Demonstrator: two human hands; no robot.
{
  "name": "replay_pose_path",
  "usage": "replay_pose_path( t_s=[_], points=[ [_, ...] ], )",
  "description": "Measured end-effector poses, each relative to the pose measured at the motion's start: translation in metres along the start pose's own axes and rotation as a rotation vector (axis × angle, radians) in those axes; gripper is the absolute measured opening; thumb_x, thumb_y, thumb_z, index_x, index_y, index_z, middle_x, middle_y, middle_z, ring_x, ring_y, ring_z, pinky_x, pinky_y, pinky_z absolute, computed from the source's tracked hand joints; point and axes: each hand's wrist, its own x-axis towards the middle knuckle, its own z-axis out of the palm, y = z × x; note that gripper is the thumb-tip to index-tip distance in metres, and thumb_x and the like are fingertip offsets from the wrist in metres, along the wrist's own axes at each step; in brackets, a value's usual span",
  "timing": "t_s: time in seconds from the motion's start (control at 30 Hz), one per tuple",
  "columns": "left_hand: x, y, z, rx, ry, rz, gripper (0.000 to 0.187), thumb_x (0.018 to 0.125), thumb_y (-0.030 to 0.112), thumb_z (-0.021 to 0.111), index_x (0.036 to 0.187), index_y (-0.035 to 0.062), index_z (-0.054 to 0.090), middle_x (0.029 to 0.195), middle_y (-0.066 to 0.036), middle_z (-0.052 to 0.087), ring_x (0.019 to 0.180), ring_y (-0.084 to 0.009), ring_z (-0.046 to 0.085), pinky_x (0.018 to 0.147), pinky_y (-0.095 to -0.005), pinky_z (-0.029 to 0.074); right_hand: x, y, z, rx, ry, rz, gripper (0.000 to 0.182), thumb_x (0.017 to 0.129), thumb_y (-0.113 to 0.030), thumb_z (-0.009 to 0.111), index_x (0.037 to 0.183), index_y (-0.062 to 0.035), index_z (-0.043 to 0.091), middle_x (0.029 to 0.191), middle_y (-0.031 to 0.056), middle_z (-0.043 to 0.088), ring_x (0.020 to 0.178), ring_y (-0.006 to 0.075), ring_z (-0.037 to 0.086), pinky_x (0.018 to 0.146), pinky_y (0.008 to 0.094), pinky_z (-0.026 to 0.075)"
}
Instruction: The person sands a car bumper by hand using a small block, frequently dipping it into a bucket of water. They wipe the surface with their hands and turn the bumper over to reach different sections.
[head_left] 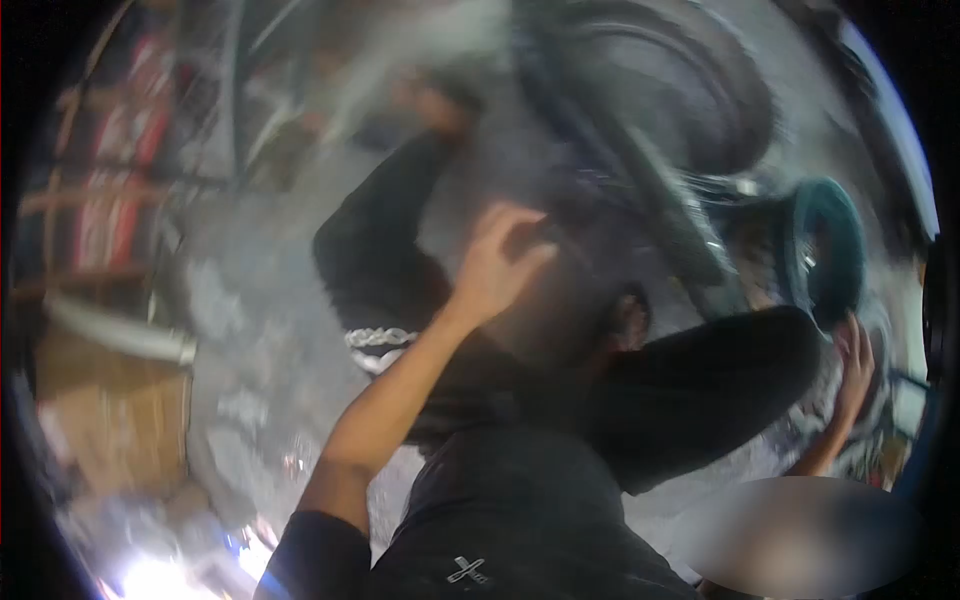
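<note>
My left hand hovers in front of my crossed legs, thumb and index finger apart in a C shape. Nothing shows between those fingers, though motion blurs them. A bare foot lies to its right, beside my dark trousers. Past my right knee is my right hand, fingers stretched out, just below the rim of a teal, bucket-like round thing. A blurred oval patch hides part of that arm. A long dark bar slants between the two hands, over a large dark tyre-like ring.
A cardboard box stands at the left, with a pale tube across its top. Behind it, a rack carries red and white packages. Grey, patchy floor surrounds me. Bright light glares at lower left.
</note>
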Motion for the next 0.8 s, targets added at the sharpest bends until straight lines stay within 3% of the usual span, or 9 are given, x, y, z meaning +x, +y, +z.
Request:
replay_pose_path(
  t_s=[0.17, 0.23, 0.33, 0.43, 0.6, 0.63, 0.7, 0.77, 0.8],
  points=[
    [-0.024, -0.051, 0.023, 0.042, -0.344, -0.014, 0.040, 0.090, 0.026, 0.084, 0.120, 0.0044, 0.068, 0.111, -0.010, 0.062, 0.115, -0.0293, 0.061, 0.104, -0.0408, 0.048, 0.072, 0.064, 0.031, 0.155, -0.123, 0.406, 0.042, 0.109, -0.038, 0.064, 0.124, -0.0006, 0.074, 0.104, 0.0088, 0.076, 0.095, 0.0191, 0.074, 0.087, 0.0306, 0.056],
    [-0.027, -0.050, 0.025, 0.035, -0.422, -0.051, 0.043, 0.091, 0.028, 0.085, 0.121, 0.0032, 0.068, 0.113, -0.011, 0.063, 0.115, -0.0295, 0.062, 0.104, -0.0404, 0.048, 0.093, 0.080, 0.044, 0.111, -0.366, 0.454, 0.043, 0.109, -0.034, 0.063, 0.119, 0.0065, 0.073, 0.106, 0.0098, 0.077, 0.091, 0.0162, 0.072, 0.083, 0.0301, 0.056],
    [-0.010, -0.039, 0.029, -0.001, -0.382, -0.115, 0.047, 0.092, 0.033, 0.084, 0.123, 0.0017, 0.067, 0.115, -0.011, 0.064, 0.114, -0.0284, 0.064, 0.104, -0.0400, 0.048, 0.115, 0.070, 0.075, 0.165, -0.508, 0.612, 0.045, 0.106, -0.035, 0.066, 0.119, 0.0084, 0.073, 0.108, 0.0131, 0.076, 0.088, 0.0184, 0.072, 0.083, 0.0333, 0.056],
    [0.015, -0.029, 0.029, -0.025, -0.247, -0.152, 0.051, 0.094, 0.038, 0.083, 0.125, 0.0003, 0.066, 0.117, -0.011, 0.064, 0.114, -0.0271, 0.065, 0.102, -0.0395, 0.049, 0.141, 0.070, 0.090, -0.194, -0.564, 0.654, 0.045, 0.105, -0.038, 0.067, 0.119, 0.0044, 0.074, 0.093, 0.0115, 0.077, 0.077, 0.0226, 0.070, 0.077, 0.0340, 0.056],
    [0.044, -0.029, 0.041, -0.091, -0.106, -0.389, 0.083, 0.095, 0.054, 0.079, 0.137, -0.0152, 0.059, 0.135, -0.029, 0.064, 0.130, -0.0385, 0.062, 0.114, -0.0443, 0.044, 0.177, 0.252, 0.077, -0.703, -0.790, -0.208, 0.037, 0.096, -0.030, 0.067, 0.116, 0.0000, 0.073, 0.109, 0.0266, 0.074, 0.099, 0.0424, 0.071, 0.083, 0.0448, 0.056],
    [0.048, -0.030, 0.048, -0.087, -0.100, -0.396, 0.083, 0.095, 0.054, 0.079, 0.137, -0.0152, 0.059, 0.135, -0.029, 0.064, 0.130, -0.0385, 0.062, 0.114, -0.0443, 0.044, 0.172, 0.236, 0.085, -0.729, -0.776, -0.479, 0.035, 0.094, -0.028, 0.068, 0.115, -0.0011, 0.073, 0.112, 0.0299, 0.073, 0.102, 0.0467, 0.071, 0.084, 0.0466, 0.056],
    [0.062, -0.024, 0.063, -0.190, -0.100, -0.476, 0.081, 0.095, 0.053, 0.079, 0.138, -0.0130, 0.061, 0.131, -0.027, 0.068, 0.128, -0.0351, 0.063, 0.113, -0.0420, 0.045, 0.149, 0.120, 0.066, -0.211, -0.633, 0.487, 0.024, 0.103, -0.016, 0.063, 0.117, 0.0004, 0.073, 0.106, 0.0126, 0.077, 0.088, 0.0216, 0.072, 0.083, 0.0342, 0.061],
    [0.083, -0.003, 0.080, -0.401, -0.134, -0.510, 0.078, 0.095, 0.053, 0.079, 0.137, -0.0108, 0.063, 0.125, -0.023, 0.071, 0.123, -0.0309, 0.064, 0.110, -0.0401, 0.046, 0.144, 0.097, 0.045, 0.790, -0.234, 0.632, 0.025, 0.106, -0.017, 0.061, 0.119, 0.0029, 0.067, 0.103, 0.0119, 0.075, 0.092, 0.0231, 0.074, 0.088, 0.0334, 0.064],
    [0.095, 0.009, 0.092, -0.514, -0.152, -0.500, 0.076, 0.095, 0.053, 0.079, 0.135, -0.0097, 0.064, 0.121, -0.021, 0.072, 0.120, -0.0285, 0.065, 0.108, -0.0392, 0.047, 0.155, 0.080, 0.040, 0.926, -0.196, 0.581, 0.028, 0.108, -0.019, 0.060, 0.121, 0.0051, 0.064, 0.102, 0.0126, 0.073, 0.095, 0.0247, 0.075, 0.091, 0.0357, 0.064]
  ],
)
